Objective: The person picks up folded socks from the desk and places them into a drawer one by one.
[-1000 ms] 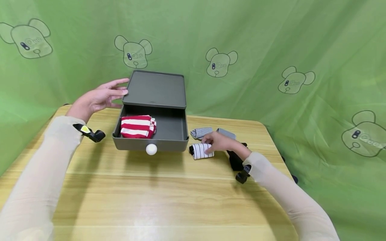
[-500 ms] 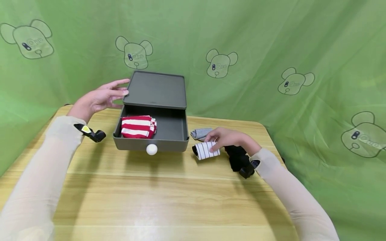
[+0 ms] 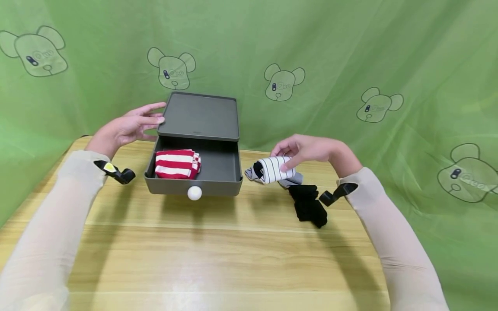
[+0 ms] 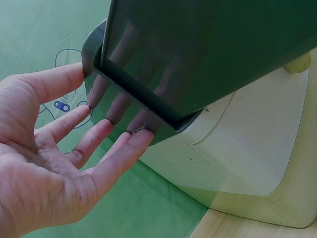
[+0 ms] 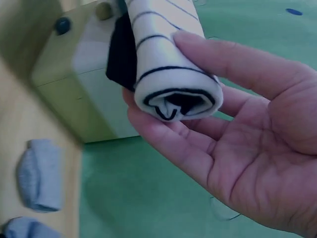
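A dark grey drawer box (image 3: 199, 114) stands at the back of the table with its drawer (image 3: 218, 188) pulled out. Inside the drawer, on the left, lies a folded red-and-white striped sock (image 3: 175, 164). My left hand (image 3: 132, 125) touches the box's left side; in the left wrist view the fingers of that hand (image 4: 54, 163) are spread, tips against the dark wall. Right of the drawer, my right hand (image 3: 311, 149) pinches a rolled white sock (image 3: 272, 169) with thin black stripes, raised off the table. The right wrist view shows its rolled end (image 5: 171, 101) between thumb and fingers.
Two grey rolled socks, one to the left (image 3: 250, 173) and one to the right (image 3: 296, 179), lie partly behind the raised sock. Black socks (image 3: 309, 207) lie nearer me. A white round knob (image 3: 194, 193) juts from the drawer front. A green curtain (image 3: 327, 43) hangs behind the table.
My right hand has lifted the white striped sock off the table, moving up and slightly right, uncovering the black socks. My left hand stays at the box's side.
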`<state>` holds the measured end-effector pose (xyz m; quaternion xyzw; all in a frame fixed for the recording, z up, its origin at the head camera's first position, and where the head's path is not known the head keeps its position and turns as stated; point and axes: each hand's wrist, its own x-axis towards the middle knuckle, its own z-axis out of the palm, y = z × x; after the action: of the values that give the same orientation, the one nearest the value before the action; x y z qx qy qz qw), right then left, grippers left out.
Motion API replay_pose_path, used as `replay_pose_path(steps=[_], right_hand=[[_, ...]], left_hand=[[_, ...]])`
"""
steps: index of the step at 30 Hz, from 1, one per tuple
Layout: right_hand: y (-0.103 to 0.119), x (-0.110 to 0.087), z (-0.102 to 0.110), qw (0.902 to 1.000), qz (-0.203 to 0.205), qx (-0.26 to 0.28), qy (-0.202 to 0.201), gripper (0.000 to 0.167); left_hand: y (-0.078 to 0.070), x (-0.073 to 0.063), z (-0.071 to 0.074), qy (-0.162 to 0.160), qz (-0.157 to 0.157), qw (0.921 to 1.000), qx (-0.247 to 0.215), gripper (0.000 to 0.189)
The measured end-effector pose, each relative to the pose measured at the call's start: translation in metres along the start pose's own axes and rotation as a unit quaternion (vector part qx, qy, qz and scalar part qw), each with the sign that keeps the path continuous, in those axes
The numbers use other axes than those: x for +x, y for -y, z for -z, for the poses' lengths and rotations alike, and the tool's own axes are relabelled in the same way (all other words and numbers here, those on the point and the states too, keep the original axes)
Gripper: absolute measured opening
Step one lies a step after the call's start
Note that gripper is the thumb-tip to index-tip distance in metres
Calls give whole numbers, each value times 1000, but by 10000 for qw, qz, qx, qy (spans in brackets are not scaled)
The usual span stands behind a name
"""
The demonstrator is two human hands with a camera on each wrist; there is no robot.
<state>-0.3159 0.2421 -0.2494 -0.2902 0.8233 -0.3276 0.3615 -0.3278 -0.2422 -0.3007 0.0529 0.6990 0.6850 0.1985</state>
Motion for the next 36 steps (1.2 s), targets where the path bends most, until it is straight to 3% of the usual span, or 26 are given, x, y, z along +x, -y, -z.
replay_pose_path(steps=[7,13,22,36], right_hand=[[48,2,7,9995,246,-159,-83,41],[85,16,-5,9978,332,-516,-257,35],[124,45,-34,9969,-202,-711,-268,29],[145,67,-55,9865,-1023,-1129,-607,25]], left_hand=[[1,-2,1,-15,-3,10000,-32,74],[3,-3,2,-67,-20,9999,-78,75],[2,-2,2,-11,-28,10000,-46,74],[2,-1,0,11,-28,10000,-32,73]])
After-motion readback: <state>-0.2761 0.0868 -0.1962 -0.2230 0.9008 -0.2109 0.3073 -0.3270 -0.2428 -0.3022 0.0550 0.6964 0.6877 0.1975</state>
